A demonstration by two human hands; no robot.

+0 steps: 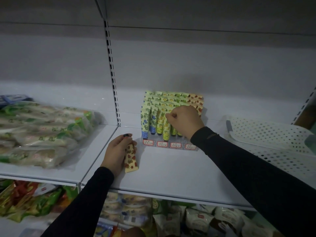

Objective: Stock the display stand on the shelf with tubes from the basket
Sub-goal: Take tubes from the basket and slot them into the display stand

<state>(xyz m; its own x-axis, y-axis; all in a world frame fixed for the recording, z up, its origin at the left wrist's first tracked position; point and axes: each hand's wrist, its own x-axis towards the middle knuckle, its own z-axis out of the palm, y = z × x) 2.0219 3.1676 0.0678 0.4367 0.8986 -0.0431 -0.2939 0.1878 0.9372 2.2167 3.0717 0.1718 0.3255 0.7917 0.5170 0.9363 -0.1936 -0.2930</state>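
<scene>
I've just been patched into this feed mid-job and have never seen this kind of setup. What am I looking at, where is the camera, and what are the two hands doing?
There is no machine: a person works with bare hands, and the single picture comes from a camera on their head, looking forward and down. The left hand holds a tube with a red fruit print and a black cap, low over the white shelf. The right hand is curled at the display stand, pinching the top of a yellow tube in its front row. The stand is already well filled with tubes and has red-edged labels along its front. A white perforated basket stands to the right, bagged goods to the left.
</scene>
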